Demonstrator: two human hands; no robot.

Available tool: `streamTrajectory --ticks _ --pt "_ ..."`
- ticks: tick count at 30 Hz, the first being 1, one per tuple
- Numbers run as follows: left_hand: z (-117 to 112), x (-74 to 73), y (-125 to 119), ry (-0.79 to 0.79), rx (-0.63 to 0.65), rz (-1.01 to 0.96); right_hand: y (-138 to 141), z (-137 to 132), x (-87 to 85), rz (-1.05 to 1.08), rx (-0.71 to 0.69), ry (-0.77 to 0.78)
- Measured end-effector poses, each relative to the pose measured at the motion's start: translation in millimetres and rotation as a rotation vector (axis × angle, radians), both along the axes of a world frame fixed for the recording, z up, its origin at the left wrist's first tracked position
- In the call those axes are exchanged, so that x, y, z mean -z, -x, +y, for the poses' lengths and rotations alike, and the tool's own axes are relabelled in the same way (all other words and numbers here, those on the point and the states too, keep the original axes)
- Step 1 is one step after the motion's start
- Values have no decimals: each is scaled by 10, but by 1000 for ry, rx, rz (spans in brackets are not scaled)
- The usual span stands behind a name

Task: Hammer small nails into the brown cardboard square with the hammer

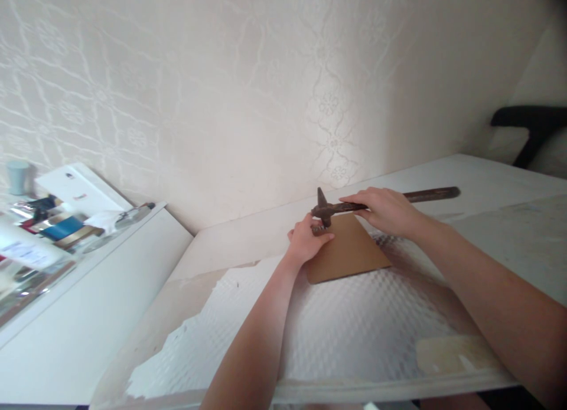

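A brown board [349, 253] lies flat on a white quilted sheet [336, 333] on the table. My right hand [387, 211] is wrapped round the handle of a dark, rusty hammer [432, 194], close behind its head [322, 208]. The hammer head hangs just over the board's far left corner. My left hand [305, 240] rests at that same corner, fingers pinched together right under the hammer head. What they pinch is too small to make out.
A patterned pale wall stands right behind the table. A white cabinet [84, 292] at the left carries a white box [75, 188], a pale blue cup [18, 176] and cluttered small items. A dark chair [531, 123] shows at the far right.
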State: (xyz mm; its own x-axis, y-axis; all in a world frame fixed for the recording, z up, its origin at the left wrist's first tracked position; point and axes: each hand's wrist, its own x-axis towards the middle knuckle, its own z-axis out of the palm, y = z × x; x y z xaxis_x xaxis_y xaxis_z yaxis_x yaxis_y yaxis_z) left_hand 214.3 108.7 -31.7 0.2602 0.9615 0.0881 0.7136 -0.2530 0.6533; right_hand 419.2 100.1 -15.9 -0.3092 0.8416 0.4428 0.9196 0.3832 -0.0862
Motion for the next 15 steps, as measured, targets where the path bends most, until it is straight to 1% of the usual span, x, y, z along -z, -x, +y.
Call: streamTrajectory --ticks 5,15 --pt "5 11 5 0 1 -12 -4 5 -11 -3 -21 12" --pt "-2 -1 -4 -7 -10 8 -4 7 6 -11 4 21"
